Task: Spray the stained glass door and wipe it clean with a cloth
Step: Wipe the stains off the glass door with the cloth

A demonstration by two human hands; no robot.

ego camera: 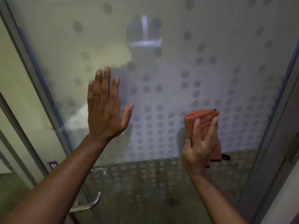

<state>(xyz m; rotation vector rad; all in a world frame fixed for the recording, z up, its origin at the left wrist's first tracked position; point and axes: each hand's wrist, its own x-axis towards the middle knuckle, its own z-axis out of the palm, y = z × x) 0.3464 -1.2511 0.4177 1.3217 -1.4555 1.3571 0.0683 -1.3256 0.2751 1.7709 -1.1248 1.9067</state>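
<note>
You see a metal lever handle (90, 203) low on the left, and above it a small blue sign (52, 165) on the frame.

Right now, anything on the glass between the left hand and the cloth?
Head view: no object. Between the left hand and the orange cloth lies only bare glass door, with its printed dot pattern.

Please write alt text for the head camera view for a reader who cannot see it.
The right hand presses a folded orange cloth against a dotted frosted glass door. The left hand rests flat and open on it, above a metal handle.
</note>
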